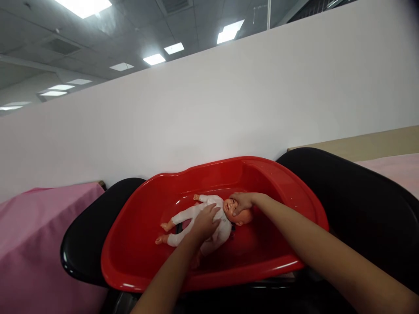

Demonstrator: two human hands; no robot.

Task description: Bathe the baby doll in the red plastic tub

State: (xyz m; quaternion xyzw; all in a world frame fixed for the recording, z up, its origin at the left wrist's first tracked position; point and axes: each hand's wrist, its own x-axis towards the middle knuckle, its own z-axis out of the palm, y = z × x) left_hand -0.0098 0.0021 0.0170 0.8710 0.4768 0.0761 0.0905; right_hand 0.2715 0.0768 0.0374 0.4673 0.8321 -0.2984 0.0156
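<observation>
A baby doll [224,230] in a white outfit lies on its back in a red baby bathtub [137,257], its head to the right and its bare feet to the left. My left hand [207,222] is closed against the front of the doll's torso and covers part of it. With thumb and fingers apart around the doll's face, my right hand [241,201] grips the head and hides part of it. A small dark and pink patch [186,224] shows between the doll's legs; what it is I cannot tell.
Black rounded panels flank the tub, one on the left [88,235] and one on the right [353,205]. Pink cloth [49,235] drapes a surface at far left. A white wall [209,109] rises behind the tub. A pale wooden ledge [366,144] runs along the right.
</observation>
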